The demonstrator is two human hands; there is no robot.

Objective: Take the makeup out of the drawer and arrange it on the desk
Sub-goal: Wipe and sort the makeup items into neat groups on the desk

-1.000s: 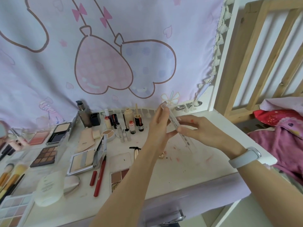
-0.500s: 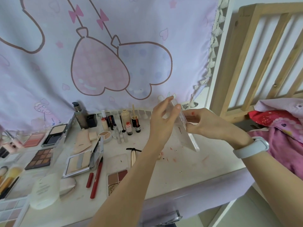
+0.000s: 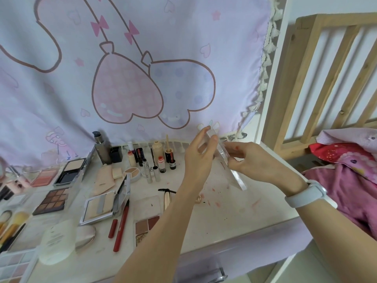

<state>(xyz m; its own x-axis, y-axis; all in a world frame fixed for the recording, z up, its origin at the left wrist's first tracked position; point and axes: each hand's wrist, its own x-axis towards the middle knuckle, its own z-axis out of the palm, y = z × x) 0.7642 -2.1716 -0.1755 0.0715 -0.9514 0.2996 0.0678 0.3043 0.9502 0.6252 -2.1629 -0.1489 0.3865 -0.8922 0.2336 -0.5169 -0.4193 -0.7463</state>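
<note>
While both hands work above the right half of the desk [image 3: 234,217], I see the clear flat case [image 3: 226,160] standing steeper than it did a second ago: it has tipped from a slanted hold to nearly on edge, its top corner raised toward the curtain [image 3: 142,58] and its lower end hanging just above the desktop. My left hand [image 3: 201,158] pinches the upper end between thumb and fingertips, fingers mostly straight; my right hand [image 3: 251,160] has its fingers curled round the middle of the case. I judge the case is being opened or checked before it gets a place, so this piece is out of the drawer [image 3: 204,270] but not yet arranged.

Counting what lies on the desk: one clear case in hand; two red pencils [image 3: 120,225] side by side near the front; one open silver compact [image 3: 106,203] beside them; one brown eyeshadow palette [image 3: 52,201] to its left; one dark compact [image 3: 71,170] behind that; one small quad palette [image 3: 145,223] by my left forearm; one spoolie brush [image 3: 166,193]. The upright bottles and tubes [image 3: 157,158] along the back number roughly ten; I cannot count them exactly. Brushes at the far left edge are partly cut off.
</note>
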